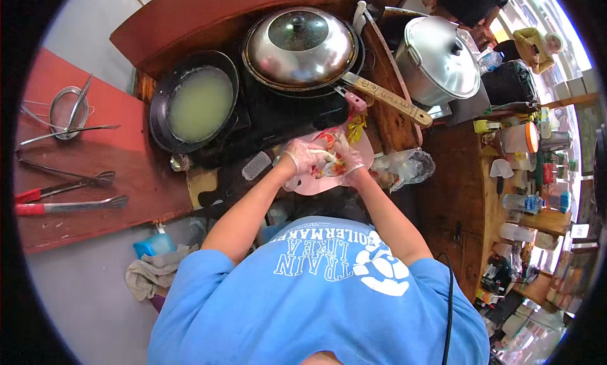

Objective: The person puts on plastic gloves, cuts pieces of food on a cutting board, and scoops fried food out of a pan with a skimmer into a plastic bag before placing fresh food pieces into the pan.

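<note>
Both of my hands wear clear plastic gloves and are over a pink board or tray (pixel 314 186) at the counter's front edge. My left hand (pixel 302 157) has its fingers closed at the left side of some red and white food (pixel 329 167). From the right, my right hand (pixel 355 159) reaches the same food, its fingers bent round part of it. Exactly what each hand grips is too small to tell. A clear plastic bag (pixel 404 169) lies just right of my right hand, and a small white grater-like item (pixel 256 166) is left of my left hand.
Beyond my hands stand a black pan of cloudy liquid (pixel 201 104) and a lidded wok (pixel 302 45); a wooden handle (pixel 392 100) sticks out rightward. A large lidded pot (pixel 439 61) stands at right. Tongs (pixel 76 205) and a strainer (pixel 68 112) lie on the red surface at left.
</note>
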`<state>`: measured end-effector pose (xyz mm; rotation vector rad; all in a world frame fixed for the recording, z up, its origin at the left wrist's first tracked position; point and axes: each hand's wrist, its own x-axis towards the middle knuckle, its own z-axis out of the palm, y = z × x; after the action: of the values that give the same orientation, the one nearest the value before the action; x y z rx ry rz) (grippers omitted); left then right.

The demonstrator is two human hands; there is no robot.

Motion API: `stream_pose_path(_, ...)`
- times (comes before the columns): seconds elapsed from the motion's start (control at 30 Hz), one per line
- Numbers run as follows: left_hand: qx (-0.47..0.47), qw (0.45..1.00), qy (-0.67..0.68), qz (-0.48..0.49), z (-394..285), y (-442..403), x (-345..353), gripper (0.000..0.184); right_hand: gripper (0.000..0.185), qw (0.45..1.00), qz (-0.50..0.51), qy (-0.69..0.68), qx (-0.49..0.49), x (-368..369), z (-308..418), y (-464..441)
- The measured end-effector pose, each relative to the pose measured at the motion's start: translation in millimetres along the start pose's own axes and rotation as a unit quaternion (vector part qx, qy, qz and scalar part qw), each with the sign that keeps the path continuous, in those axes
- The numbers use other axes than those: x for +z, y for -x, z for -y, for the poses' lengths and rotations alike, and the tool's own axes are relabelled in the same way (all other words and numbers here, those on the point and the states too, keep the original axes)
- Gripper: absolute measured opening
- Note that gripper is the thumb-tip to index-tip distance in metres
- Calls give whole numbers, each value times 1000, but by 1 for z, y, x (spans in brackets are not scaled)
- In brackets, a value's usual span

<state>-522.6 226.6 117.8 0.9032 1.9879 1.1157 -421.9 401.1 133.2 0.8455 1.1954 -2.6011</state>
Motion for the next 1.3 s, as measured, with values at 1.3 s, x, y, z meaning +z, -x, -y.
stream_pose_path(1.3, -118, 920, -292, -232, 60, 0, 63, 49, 27, 974, -87, -200, 54, -148, -55, 17)
